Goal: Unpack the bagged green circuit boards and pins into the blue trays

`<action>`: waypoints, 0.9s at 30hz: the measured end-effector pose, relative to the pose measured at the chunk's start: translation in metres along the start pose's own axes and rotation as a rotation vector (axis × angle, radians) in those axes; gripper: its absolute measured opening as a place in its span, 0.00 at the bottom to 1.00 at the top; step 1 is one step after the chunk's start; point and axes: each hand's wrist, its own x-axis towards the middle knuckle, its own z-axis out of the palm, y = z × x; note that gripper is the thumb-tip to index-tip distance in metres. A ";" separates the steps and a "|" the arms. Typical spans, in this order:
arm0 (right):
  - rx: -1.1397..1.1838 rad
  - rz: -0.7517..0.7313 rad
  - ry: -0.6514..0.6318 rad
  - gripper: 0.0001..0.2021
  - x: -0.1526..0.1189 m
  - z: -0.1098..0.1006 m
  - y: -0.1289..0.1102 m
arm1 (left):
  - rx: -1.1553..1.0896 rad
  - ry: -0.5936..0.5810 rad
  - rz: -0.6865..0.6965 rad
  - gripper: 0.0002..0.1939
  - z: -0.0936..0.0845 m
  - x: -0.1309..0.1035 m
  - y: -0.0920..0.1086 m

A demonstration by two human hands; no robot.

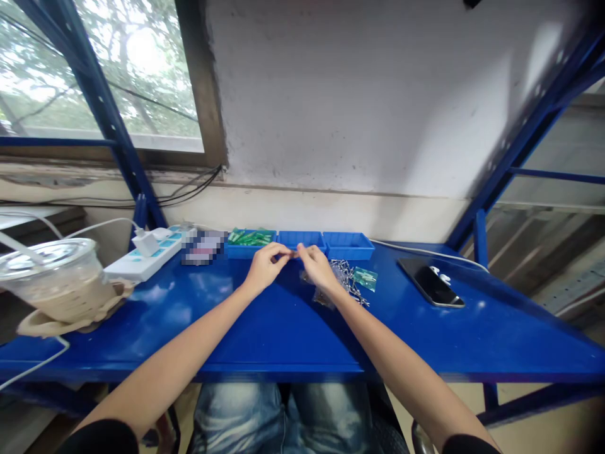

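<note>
My left hand [267, 267] and my right hand [316, 267] meet above the blue table, fingertips nearly touching. Both are pinched; whatever lies between the fingers is too small to make out. Just beyond them stand three blue bins in a row. Green packets [250, 238] fill the left bin [232, 252]; the middle bin [302, 237] is partly hidden by my hands, and the right bin [348, 247] is beside it. Close to my right hand lies a pile of metal screws or similar pins [352, 284], with a clear plastic bag [323, 299] and a single green packet [365, 279].
A phone [428, 282] with white earbuds [439, 276] lies to the right. At left are a white power strip [146, 258], a blurred-out item [204, 247] and a lidded drink cup [57, 284] in a cardboard holder [70, 323]. Blue frame posts [479, 236] rise at the sides.
</note>
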 end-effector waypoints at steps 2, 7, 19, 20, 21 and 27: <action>0.173 0.128 -0.026 0.24 0.003 -0.003 0.001 | 0.117 -0.050 0.164 0.06 0.002 -0.002 0.004; 0.034 0.043 0.051 0.14 0.001 -0.012 -0.005 | 0.143 -0.091 0.105 0.09 0.005 -0.004 0.011; -0.023 -0.147 0.001 0.10 -0.005 -0.005 -0.011 | -0.215 0.069 -0.203 0.10 -0.001 0.003 0.001; 0.036 -0.053 -0.002 0.12 -0.004 -0.006 -0.011 | -0.087 0.083 -0.065 0.08 -0.001 0.001 0.003; 0.107 0.043 -0.019 0.15 -0.002 -0.007 -0.011 | 0.033 0.083 0.066 0.08 -0.001 0.000 0.005; 0.424 0.336 0.006 0.13 0.003 -0.012 -0.013 | 0.323 0.022 0.347 0.07 0.007 -0.008 0.011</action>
